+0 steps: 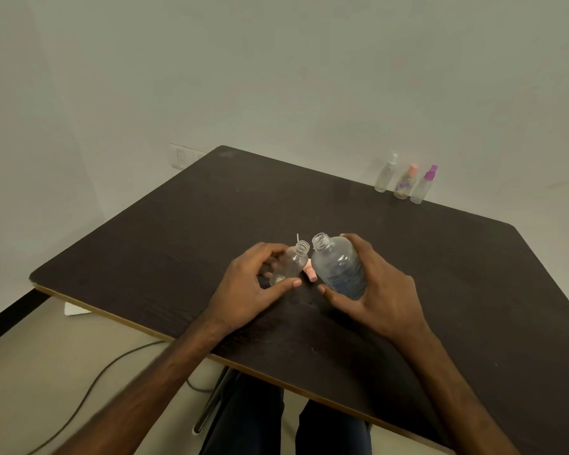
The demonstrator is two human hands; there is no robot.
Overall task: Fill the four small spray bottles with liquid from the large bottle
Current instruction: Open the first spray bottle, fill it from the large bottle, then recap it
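Sprayers (404,182) far right, pink cap (310,273) between bottles. Small bottle (293,261) clasped by left hand (252,285), neck up-right; big bottle (337,267) by right hand (383,292), mouth up-left.

Dark table (178,241), 3 spray bottles (405,183)

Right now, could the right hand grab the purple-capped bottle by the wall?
Probably not yet: the right hand is gripping the large bottle. Nothing blocks the way to the purple-capped bottle, though.

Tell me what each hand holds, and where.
The left hand grips the small open bottle round its lower body; the right hand grips the large bottle round its body.
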